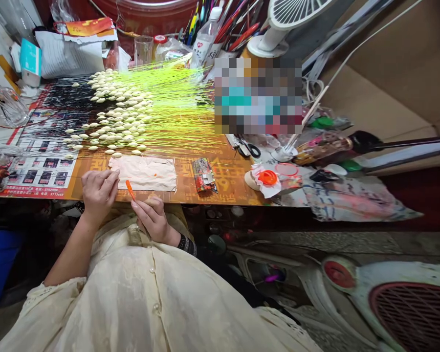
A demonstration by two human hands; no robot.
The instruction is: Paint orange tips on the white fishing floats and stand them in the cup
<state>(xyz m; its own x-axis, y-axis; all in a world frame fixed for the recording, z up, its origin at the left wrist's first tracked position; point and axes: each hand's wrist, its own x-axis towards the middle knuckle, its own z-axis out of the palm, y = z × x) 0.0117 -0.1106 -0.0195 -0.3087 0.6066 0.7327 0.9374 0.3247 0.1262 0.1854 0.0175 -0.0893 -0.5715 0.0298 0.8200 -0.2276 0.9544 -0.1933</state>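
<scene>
My left hand [99, 190] is raised at the table's front edge, its fingers pressed together near the left side of a pale pink cloth [146, 174]; anything between them is too small to make out. In my right hand [152, 215] is a thin tool with a bright orange tip [130, 190], which points up and left over the cloth's front edge. A small orange spot marks the cloth. Behind it lie many pale oval beads [121, 128] on black and yellow-green strands [179, 107].
A small patterned box [204, 176] sits right of the cloth. Farther right are a dish of orange paint [267, 177] and black-handled scissors [254, 150]. A bottle [206, 36], glass jar [143, 51] and white fan [275, 24] stand at the back. Part of the table is pixelated.
</scene>
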